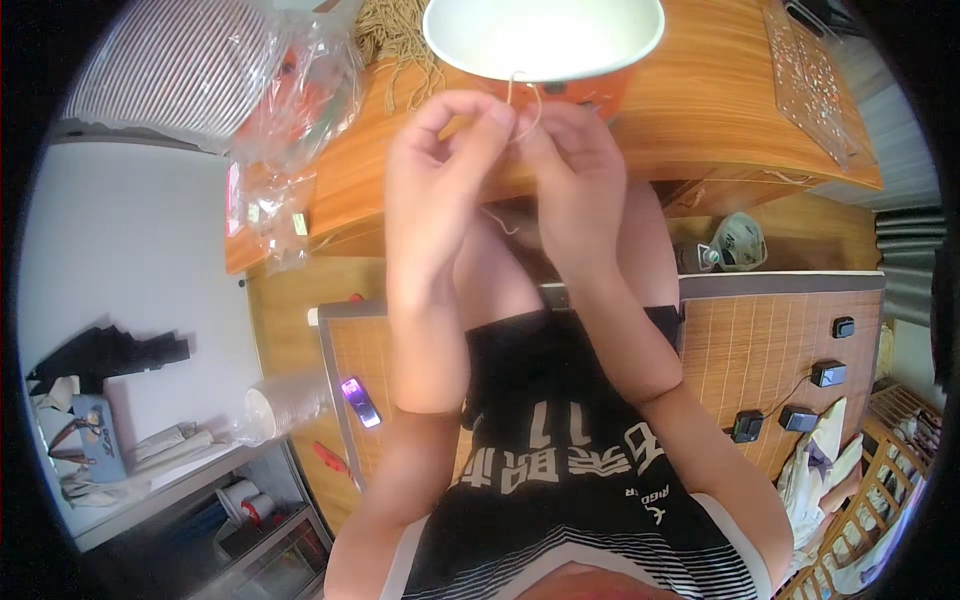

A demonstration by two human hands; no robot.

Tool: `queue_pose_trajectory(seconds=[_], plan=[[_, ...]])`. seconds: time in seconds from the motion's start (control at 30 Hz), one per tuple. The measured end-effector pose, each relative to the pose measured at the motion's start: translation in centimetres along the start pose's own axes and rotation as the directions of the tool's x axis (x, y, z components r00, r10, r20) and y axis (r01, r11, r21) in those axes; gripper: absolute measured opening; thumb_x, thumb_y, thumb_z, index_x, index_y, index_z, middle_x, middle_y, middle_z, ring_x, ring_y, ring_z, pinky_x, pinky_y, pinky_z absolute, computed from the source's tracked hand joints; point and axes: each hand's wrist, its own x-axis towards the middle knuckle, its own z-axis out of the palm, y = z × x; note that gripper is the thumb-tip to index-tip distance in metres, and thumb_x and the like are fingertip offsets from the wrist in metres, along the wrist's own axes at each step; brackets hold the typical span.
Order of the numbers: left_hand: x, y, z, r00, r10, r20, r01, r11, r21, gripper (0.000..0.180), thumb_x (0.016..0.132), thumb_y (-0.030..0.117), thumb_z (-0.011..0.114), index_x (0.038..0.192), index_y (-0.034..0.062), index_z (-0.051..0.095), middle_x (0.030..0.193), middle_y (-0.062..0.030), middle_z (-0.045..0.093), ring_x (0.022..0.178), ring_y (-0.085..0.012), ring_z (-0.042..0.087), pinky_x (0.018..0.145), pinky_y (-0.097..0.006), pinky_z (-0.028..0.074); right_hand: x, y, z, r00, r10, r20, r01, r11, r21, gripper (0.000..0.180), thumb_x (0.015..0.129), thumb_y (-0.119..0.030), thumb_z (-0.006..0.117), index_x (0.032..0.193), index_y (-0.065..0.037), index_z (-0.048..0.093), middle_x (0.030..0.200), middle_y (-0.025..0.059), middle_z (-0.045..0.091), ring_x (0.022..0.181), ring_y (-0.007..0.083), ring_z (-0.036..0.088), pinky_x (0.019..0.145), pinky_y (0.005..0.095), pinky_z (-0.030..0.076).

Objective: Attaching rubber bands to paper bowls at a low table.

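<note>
The left hand (445, 165) and right hand (575, 165) pinch a thin cord (541, 101) before the bucket (560, 77), apparently shaping a loop, so the next move likely calls for fine fingertip control.

- My view comes from a wide fisheye worn on my own head, the left one of a side-by-side pair.
- It looks steeply down past my black top (560, 497) to the wooden table (715, 115) at the upper edge.
- My left hand (440, 165) and right hand (578, 185) are near it, in the upper middle.
- Straight edges bow toward the dark rim, with the bamboo mat (750, 335) showing on both sides of me.
</note>
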Motion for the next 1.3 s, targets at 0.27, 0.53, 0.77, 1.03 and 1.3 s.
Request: queue_pose_trajectory(seconds=[0.27, 0.53, 0.77, 1.03, 1.3], plan=[[0.4, -1.6, 0.3, 0.992, 0.118, -0.048, -0.103, 0.963, 0.248, 0.016, 0.088, 0.008, 0.078, 0.1, 0.001, 0.071, 0.074, 0.0052, 0.065, 0.067, 0.0023, 0.052, 0.055, -0.014, 0.036, 0.5, -0.5, -1.6, 0.956, -0.285, 0.065, 0.282, 0.838, -0.468, 0.014, 0.09, -0.003, 0.074, 0.102, 0.003, 0.069, 0.099, 0.0088, 0.074, 0.088, 0.0131, 0.07, 0.078, 0.0257, 0.056], [0.4, -1.7, -0.1, 0.945, 0.316, -0.085, -0.262, 0.886, 0.383, 0.015, 0.088, 0.002, 0.076, 0.103, 0.0011, 0.072, 0.094, 0.0012, 0.071, 0.062, 0.003, 0.041, 0.054, -0.014, 0.029, -0.1, -5.5, -1.1, 0.919, -0.319, 0.232, 0.37, 0.492, -0.788, 0.016, 0.084, -0.005, 0.077, 0.099, -0.002, 0.072, 0.096, 0.0067, 0.074, 0.086, 0.0181, 0.071, 0.074, 0.0287, 0.056], [-0.1, -1.7, -0.2, 0.871, 0.491, 0.002, -0.414, 0.732, 0.541, 0.012, 0.087, 0.001, 0.076, 0.099, 0.002, 0.072, 0.089, 0.0046, 0.069, 0.06, 0.0023, 0.036, 0.051, -0.016, 0.026, 3.3, -7.8, -1.7, 0.485, -0.511, 0.71, 0.808, -0.048, -0.587, 0.017, 0.082, -0.006, 0.073, 0.097, -0.012, 0.074, 0.093, -0.0003, 0.073, 0.089, 0.0211, 0.067, 0.08, 0.03, 0.047], [-0.4, -1.1, -0.5, 0.866, 0.497, 0.059, -0.443, 0.706, 0.553, 0.014, 0.082, 0.002, 0.075, 0.095, 0.0054, 0.074, 0.083, -0.0016, 0.068, 0.059, -0.0057, 0.049, 0.052, -0.022, 0.037, 4.6, -9.4, 0.0, 0.535, -0.386, 0.752, 0.787, -0.095, -0.609, 0.019, 0.071, -0.006, 0.083, 0.087, -0.012, 0.075, 0.093, 0.0002, 0.071, 0.09, 0.021, 0.065, 0.082, 0.0327, 0.048], [-0.2, -1.4, -0.5, 0.851, 0.519, 0.073, -0.489, 0.737, 0.467, 0.016, 0.082, 0.0, 0.074, 0.097, 0.0055, 0.074, 0.085, -0.003, 0.069, 0.059, -0.005, 0.049, 0.052, -0.022, 0.038, 4.5, -9.4, 0.6, 0.557, -0.34, 0.757, 0.806, 0.005, -0.591, 0.016, 0.076, -0.002, 0.079, 0.091, -0.007, 0.076, 0.099, 0.0043, 0.072, 0.098, 0.0215, 0.064, 0.083, 0.0332, 0.049]])
